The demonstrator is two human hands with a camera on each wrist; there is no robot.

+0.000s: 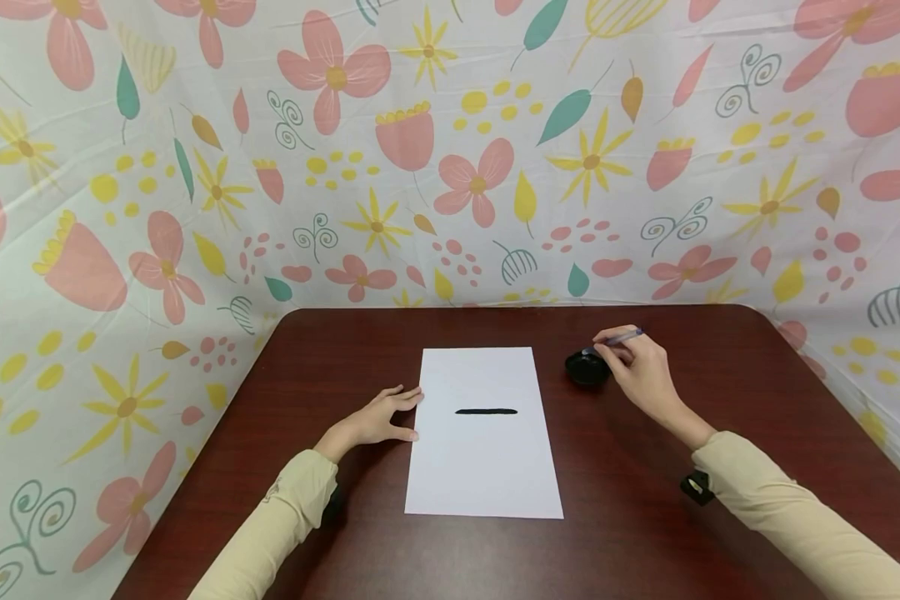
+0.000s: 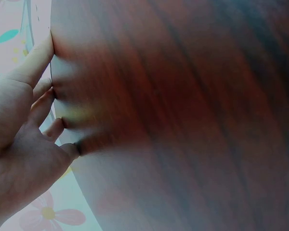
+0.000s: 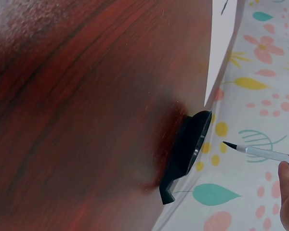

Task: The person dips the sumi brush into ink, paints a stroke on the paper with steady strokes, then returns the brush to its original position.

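Observation:
A white sheet of paper (image 1: 480,475) lies on the table with one thick black horizontal stroke (image 1: 486,412) across it. My left hand (image 1: 378,417) has its fingers spread, the fingertips at the sheet's left edge; the left wrist view shows the same hand (image 2: 26,120) with its tips down on the tabletop. A slim brush (image 3: 265,152) with a dark pointed tip is pinched in my right hand (image 1: 640,371). Its tip is above the black ink dish (image 3: 190,144), apart from it in the right wrist view. That round, shallow dish stands right of the paper.
The dark reddish wood table (image 1: 360,550) has rounded far corners. A white cloth (image 1: 450,167) printed with flowers and leaves hangs behind it and along the sides. A small black device (image 1: 696,487) sits under my right cuff.

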